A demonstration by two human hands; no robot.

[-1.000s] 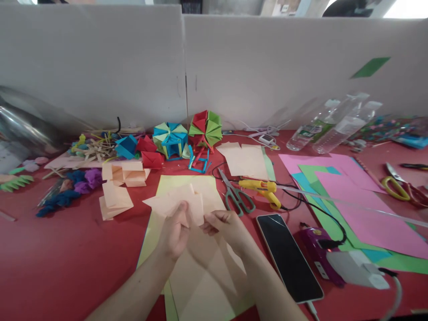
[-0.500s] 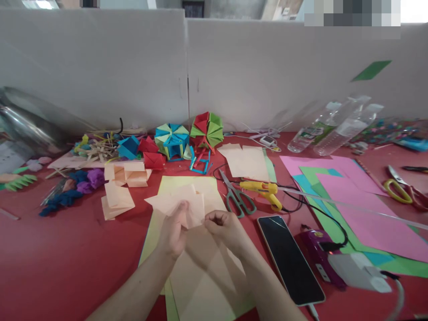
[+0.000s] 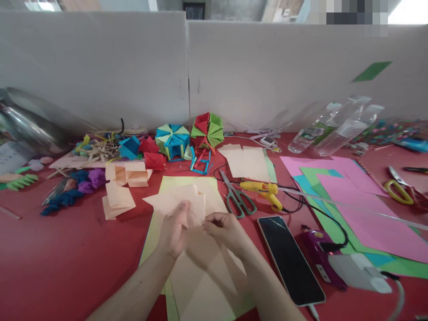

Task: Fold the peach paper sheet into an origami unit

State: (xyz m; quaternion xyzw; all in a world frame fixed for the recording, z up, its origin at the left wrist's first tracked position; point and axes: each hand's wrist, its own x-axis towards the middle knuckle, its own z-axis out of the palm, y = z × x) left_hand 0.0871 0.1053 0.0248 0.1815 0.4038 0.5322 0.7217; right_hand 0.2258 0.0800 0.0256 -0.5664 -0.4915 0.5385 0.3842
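The left hand (image 3: 174, 232) and right hand (image 3: 225, 229) pinch a folded paper (image 3: 177, 200).
It seems light, thin and easy to crease; better to hold it at the folded edges.

No text can be read; the label on the water bottle (image 3: 309, 132) behind the pink paper (image 3: 368, 209) is blurred.

The light is bright and even. A white glow (image 3: 409, 6) fills the top right corner. The left hand (image 3: 174, 232) and right hand (image 3: 224, 229), pinching the paper (image 3: 182, 200), throw soft shadows on the sheet (image 3: 207, 281) below. The phone (image 3: 290, 261) has a pale shine. The bottles (image 3: 334, 127) look smeared. The desk (image 3: 50, 258) bends and blurs near the edges. A blocky patch (image 3: 347, 15) hides part of the top.
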